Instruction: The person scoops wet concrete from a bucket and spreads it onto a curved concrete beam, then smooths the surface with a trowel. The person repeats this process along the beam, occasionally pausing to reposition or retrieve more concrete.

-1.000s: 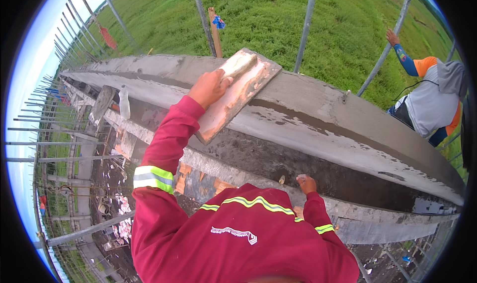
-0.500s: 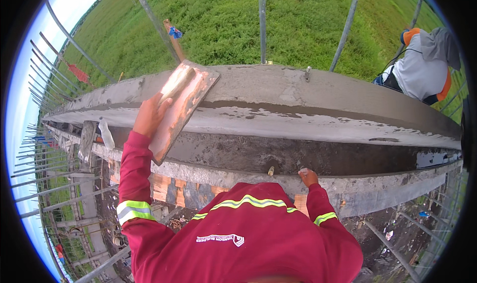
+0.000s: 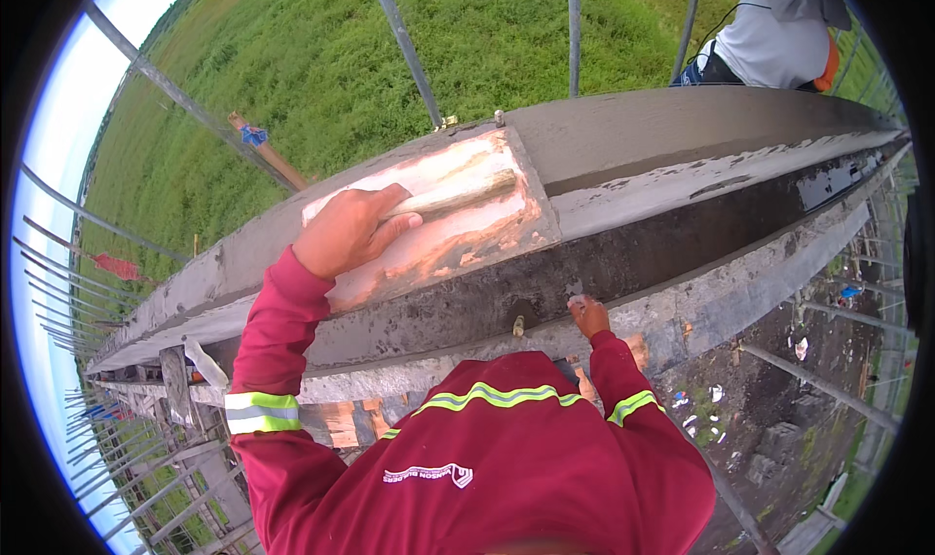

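My left hand (image 3: pixel 355 226) grips the wooden handle of a plastering float (image 3: pixel 492 222), a wide rectangular board with worn pinkish-orange and grey patches. Its flat board lies over the far concrete wall (image 3: pixel 672 131) of a long gutter, tilted a little and covering part of that wall's top; whether its underside touches is hidden. Lower down, my right hand (image 3: pixel 588 316) is at the gutter's near edge with its fingers curled together. What they hold, if anything, is too small to make out. Wet grey concrete forms the channel floor (image 3: pixel 623 263) between the two walls.
A short pipe stub (image 3: pixel 518 326) sticks up at the near edge. A translucent bottle-like object (image 3: pixel 205 362) and a wooden post (image 3: pixel 175 385) are at left. Metal poles (image 3: pixel 404 49) line the far side. A co-worker in a white shirt (image 3: pixel 774 39) is at upper right.
My left hand has moved the float rightward and turned it from steeply slanted to lying lengthwise along the far wall. My right hand stays at the near edge. The whole view has swung.
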The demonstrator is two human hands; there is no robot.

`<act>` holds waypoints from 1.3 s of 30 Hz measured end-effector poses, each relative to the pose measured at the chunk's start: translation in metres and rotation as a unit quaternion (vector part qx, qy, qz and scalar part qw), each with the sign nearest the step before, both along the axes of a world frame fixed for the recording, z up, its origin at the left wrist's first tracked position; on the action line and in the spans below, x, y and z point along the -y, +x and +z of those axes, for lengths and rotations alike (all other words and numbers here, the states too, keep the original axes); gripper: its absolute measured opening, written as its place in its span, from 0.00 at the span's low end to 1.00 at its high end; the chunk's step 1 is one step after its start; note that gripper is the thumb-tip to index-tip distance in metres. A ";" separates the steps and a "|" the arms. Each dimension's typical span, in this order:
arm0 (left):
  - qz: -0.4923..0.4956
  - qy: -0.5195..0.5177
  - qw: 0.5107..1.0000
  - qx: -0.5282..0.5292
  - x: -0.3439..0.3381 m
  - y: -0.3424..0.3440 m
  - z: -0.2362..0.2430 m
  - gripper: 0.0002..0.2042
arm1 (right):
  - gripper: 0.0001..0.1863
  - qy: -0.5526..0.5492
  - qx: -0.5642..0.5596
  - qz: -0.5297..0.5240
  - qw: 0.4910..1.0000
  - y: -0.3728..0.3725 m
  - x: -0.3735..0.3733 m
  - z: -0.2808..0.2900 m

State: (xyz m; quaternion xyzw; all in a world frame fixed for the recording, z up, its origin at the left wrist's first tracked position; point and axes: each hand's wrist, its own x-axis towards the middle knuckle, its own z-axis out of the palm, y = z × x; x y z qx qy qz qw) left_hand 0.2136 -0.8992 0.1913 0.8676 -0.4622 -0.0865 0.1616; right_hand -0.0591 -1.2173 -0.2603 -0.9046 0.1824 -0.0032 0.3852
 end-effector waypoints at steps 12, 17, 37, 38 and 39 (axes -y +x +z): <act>-0.081 -0.049 0.995 0.011 0.100 0.010 -0.031 0.18 | 0.11 0.047 -0.035 -0.052 0.997 -0.017 -0.037 -0.005; -0.048 -0.012 0.999 -0.008 0.041 0.011 -0.023 0.18 | 0.10 0.034 -0.026 -0.036 0.998 -0.016 -0.022 -0.006; 0.183 -0.073 0.980 0.039 -0.060 0.058 0.009 0.16 | 0.12 0.036 -0.028 -0.029 0.999 -0.001 0.000 -0.010; 0.162 -0.081 0.982 0.047 -0.043 0.071 0.003 0.17 | 0.11 0.044 -0.012 -0.031 0.998 0.004 0.000 -0.010; 0.149 -0.072 0.985 0.055 -0.025 0.084 -0.002 0.17 | 0.11 0.031 -0.019 -0.032 0.999 0.008 0.001 -0.010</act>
